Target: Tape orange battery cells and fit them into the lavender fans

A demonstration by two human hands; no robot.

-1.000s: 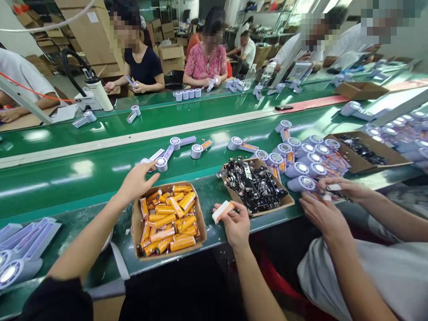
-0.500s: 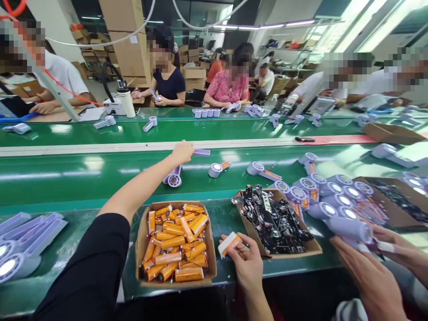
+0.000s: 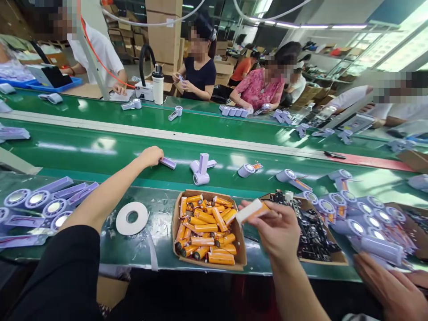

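Observation:
My left hand point(image 3: 152, 156) reaches over the green belt, its fingers closed on a lavender handheld fan housing point(image 3: 167, 163). Only the trough-like handle end shows; the hand hides the rest. To its right on the belt, two fan housings point(image 3: 201, 171) lie crossed. My right hand point(image 3: 279, 225) is raised above the bench, pinching an orange battery point(image 3: 264, 209) with a strip of white tape point(image 3: 250, 210) along it. Just left of that hand stands a cardboard box point(image 3: 243, 249) of orange wired batteries point(image 3: 202, 241). A roll of white tape point(image 3: 142, 218) lies flat on the bench.
Several fan housings point(image 3: 36, 198) are piled at left. Right of my right hand is a box of black parts point(image 3: 312, 232), then more housings point(image 3: 371, 220) by a co-worker's hands point(image 3: 384, 285). Several people sit across the belt point(image 3: 83, 154).
My left hand has moved left along the belt with the fan housing. My right hand has risen with the taped battery. The view has swung left, bringing the tape roll into sight.

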